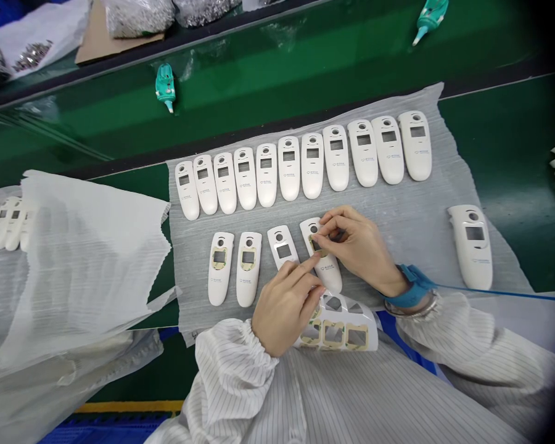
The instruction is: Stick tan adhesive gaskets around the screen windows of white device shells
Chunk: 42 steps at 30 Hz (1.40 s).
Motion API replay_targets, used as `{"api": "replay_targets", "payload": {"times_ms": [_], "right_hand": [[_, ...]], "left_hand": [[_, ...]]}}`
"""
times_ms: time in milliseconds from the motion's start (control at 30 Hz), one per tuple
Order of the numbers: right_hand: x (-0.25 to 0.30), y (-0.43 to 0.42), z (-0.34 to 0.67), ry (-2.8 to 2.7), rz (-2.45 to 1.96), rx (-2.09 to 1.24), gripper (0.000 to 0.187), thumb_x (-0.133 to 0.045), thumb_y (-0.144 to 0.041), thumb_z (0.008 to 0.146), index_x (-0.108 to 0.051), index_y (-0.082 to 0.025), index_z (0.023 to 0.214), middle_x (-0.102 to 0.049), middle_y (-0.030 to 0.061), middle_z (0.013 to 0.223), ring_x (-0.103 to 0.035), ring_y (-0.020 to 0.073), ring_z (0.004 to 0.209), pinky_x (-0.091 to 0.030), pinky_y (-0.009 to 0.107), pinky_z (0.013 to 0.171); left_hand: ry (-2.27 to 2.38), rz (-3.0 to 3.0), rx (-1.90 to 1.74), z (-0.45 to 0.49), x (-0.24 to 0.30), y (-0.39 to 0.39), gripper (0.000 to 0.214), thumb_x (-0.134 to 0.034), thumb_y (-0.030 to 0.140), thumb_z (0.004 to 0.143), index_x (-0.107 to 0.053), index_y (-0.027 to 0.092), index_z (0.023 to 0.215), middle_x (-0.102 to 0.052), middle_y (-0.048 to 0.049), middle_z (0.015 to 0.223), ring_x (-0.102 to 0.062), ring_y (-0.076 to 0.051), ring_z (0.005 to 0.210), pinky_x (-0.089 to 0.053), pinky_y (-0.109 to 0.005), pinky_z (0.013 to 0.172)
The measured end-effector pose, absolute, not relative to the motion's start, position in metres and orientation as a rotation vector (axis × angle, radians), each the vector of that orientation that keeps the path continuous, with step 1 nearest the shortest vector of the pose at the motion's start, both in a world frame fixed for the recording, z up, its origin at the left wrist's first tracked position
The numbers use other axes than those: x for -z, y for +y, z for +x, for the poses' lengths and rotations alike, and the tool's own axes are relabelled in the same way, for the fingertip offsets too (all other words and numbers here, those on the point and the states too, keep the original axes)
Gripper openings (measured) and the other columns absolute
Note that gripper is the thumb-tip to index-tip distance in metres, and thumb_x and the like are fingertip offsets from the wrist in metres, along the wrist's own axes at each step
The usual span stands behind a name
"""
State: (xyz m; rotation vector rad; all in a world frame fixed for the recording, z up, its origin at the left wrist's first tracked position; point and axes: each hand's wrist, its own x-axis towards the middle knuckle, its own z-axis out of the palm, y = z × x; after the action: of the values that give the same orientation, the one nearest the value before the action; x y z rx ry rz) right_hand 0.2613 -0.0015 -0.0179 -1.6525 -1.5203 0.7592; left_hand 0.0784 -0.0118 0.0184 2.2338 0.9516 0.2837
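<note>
A white plastic device housing point(330, 279) with a display window lies in front of me, a tan adhesive sticker point(324, 253) around its window. My right hand point(363, 250) pinches at the sticker's upper edge, fingertips over the window. My left hand point(284, 305) presses its index fingertip at the lower edge of that window. Under its thumb it grips a curled sheet of adhesive stickers point(371, 327). Just left lies another housing point(282, 237) with a bare window, partly covered by my left hand. Two housings point(220, 287) point(247, 290) farther left carry tan stickers around their windows.
Several white housings point(312, 176) stand in a row along the back of the grey foam sheet point(398, 228). A single housing point(474, 256) lies at right. Teal glue bottles point(165, 85) point(430, 18) rest on the green ledge. A blue wrist strap cord point(504, 292) runs right.
</note>
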Motion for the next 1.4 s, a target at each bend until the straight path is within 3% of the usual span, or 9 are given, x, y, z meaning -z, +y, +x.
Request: {"api": "replay_targets", "payload": {"times_ms": [400,733,867,1033,1267,1400], "right_hand": [[0.019,-0.002,0.262,-1.515,-1.701,-0.764,0.01,-0.066,-0.024,0.081,-0.064,-0.019,0.073,-0.06,0.0012,0.094,-0.057,0.013,0.07,-0.048,0.03,0.06],[0.018,-0.009,0.255,-1.685,-1.762,-0.453,0.01,-0.065,-0.024,0.084,-0.061,-0.019,0.077,-0.06,0.0021,0.097,-0.06,0.014,0.073,-0.047,0.028,0.056],[0.017,-0.012,0.257,-1.717,-1.726,-0.444,0.007,-0.058,-0.022,0.089,-0.061,-0.019,0.083,-0.061,0.0034,0.099,-0.06,0.0176,0.086,-0.049,0.03,0.064],[0.007,-0.014,0.261,-1.783,-1.697,-0.498,0.017,-0.047,-0.018,0.093,-0.062,-0.018,0.087,-0.063,0.0053,0.098,-0.056,0.0213,0.094,-0.049,0.036,0.079],[0.003,-0.018,0.262,-1.903,-1.697,-0.306,0.018,-0.051,-0.019,0.091,-0.068,-0.018,0.087,-0.065,0.0064,0.102,-0.053,0.024,0.09,-0.047,0.042,0.08],[0.006,-0.02,0.263,-1.795,-1.673,-0.461,0.02,-0.05,-0.021,0.093,-0.07,-0.019,0.095,-0.066,0.0055,0.103,-0.055,0.0225,0.089,-0.047,0.041,0.079]], "left_hand": [[1.041,2.482,-0.182,0.087,-0.019,-0.011,0.022,-0.043,0.02,0.094,-0.058,0.016,0.08,-0.056,-0.0032,0.133,-0.052,-0.018,0.089,-0.053,-0.034,0.079],[1.037,2.464,-0.226,0.087,-0.017,-0.007,0.022,-0.042,0.022,0.095,-0.057,0.016,0.08,-0.057,-0.0041,0.131,-0.053,-0.018,0.088,-0.053,-0.034,0.079],[1.068,2.575,-0.238,0.088,-0.013,-0.006,0.023,-0.041,0.022,0.095,-0.058,0.015,0.08,-0.053,-0.0066,0.135,-0.054,-0.018,0.087,-0.054,-0.034,0.077],[1.075,2.828,-0.061,0.096,-0.016,-0.009,0.018,-0.045,0.015,0.091,-0.059,0.014,0.08,-0.053,-0.0097,0.135,-0.058,-0.023,0.091,-0.055,-0.035,0.068],[1.062,2.868,0.097,0.105,-0.024,-0.012,0.022,-0.04,0.006,0.088,-0.06,0.012,0.08,-0.052,-0.0146,0.134,-0.062,-0.024,0.088,-0.055,-0.035,0.064],[1.059,2.855,0.097,0.103,-0.023,-0.013,0.022,-0.04,0.007,0.088,-0.061,0.011,0.082,-0.05,-0.0142,0.136,-0.062,-0.024,0.089,-0.056,-0.035,0.065]]}}
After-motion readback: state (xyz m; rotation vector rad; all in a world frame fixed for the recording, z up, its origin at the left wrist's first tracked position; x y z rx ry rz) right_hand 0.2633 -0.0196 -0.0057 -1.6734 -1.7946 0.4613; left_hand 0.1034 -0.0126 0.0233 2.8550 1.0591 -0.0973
